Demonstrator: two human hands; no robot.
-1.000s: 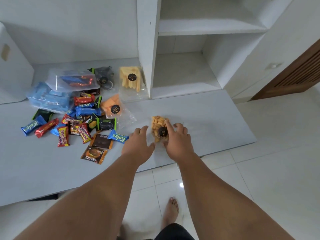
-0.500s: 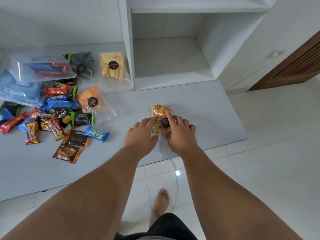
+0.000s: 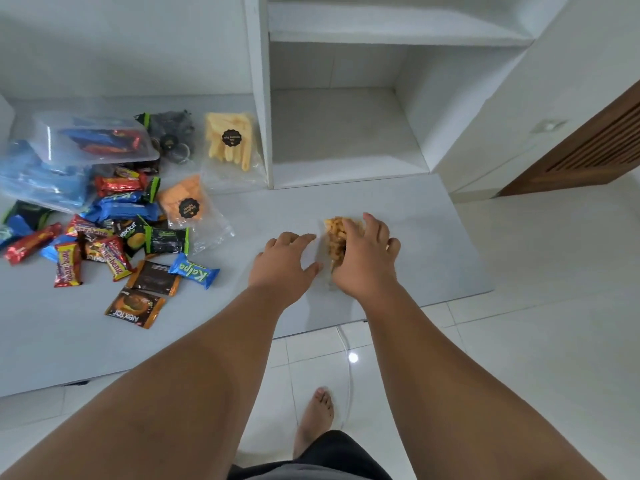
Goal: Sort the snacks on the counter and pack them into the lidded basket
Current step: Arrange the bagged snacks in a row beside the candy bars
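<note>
On counter (image 3: 398, 209): right hand (image 3: 363, 261) fingers curled gripping snack bag (image 3: 335, 237); left hand (image 3: 282, 266) fingers spread, empty.

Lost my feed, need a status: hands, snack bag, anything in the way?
Right hand laid over the orange snack bag on the counter. Left hand open beside it. Wrapper pile off left, nothing blocking.

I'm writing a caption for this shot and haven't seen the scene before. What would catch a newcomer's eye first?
First, the two bare arms reaching in from below, the right hand laid over a clear bag of orange-yellow snacks on the grey counter, the left hand flat just beside it. Next, the bright heap of snack wrappers on the left, with a clear plastic box behind it.
</note>
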